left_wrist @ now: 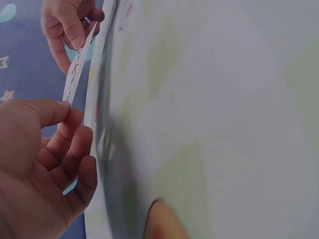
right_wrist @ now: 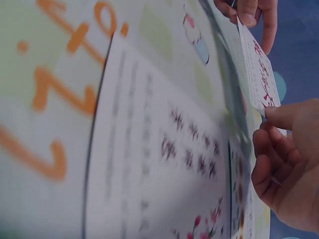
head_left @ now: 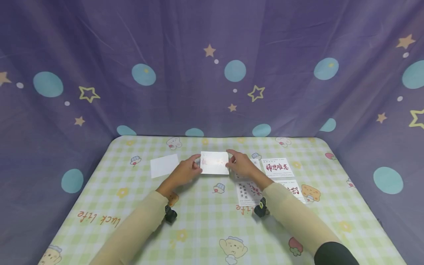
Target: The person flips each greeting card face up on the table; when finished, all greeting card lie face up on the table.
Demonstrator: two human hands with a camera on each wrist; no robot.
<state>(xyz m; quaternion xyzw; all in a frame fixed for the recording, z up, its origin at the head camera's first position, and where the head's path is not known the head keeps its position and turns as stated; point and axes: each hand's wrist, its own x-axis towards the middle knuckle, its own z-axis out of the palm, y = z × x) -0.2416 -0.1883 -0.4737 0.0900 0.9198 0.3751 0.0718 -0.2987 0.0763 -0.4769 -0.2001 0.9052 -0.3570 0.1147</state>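
Note:
A white card with red Chinese characters (head_left: pixel 214 163) is held up between both hands, over the middle of the table. My left hand (head_left: pixel 186 170) pinches its left edge between thumb and index finger; the other fingers curl loosely below, as the left wrist view shows. At the opposite edge, my right hand (head_left: pixel 242 164) pinches the card the same way. In the right wrist view the card (right_wrist: pixel 260 74) is seen at a slant, its red writing visible. Beneath the right forearm lies a printed card with plum blossoms (right_wrist: pixel 164 164), partly covered in the head view.
Right of the hands lie more printed cards, among them one with red characters (head_left: pixel 277 168) and another half behind the sleeve (head_left: pixel 291 190). A blank white card (head_left: pixel 163 166) lies left. The checked tablecloth (head_left: pixel 198 228) meets a purple curtain (head_left: pixel 185 106) at the back.

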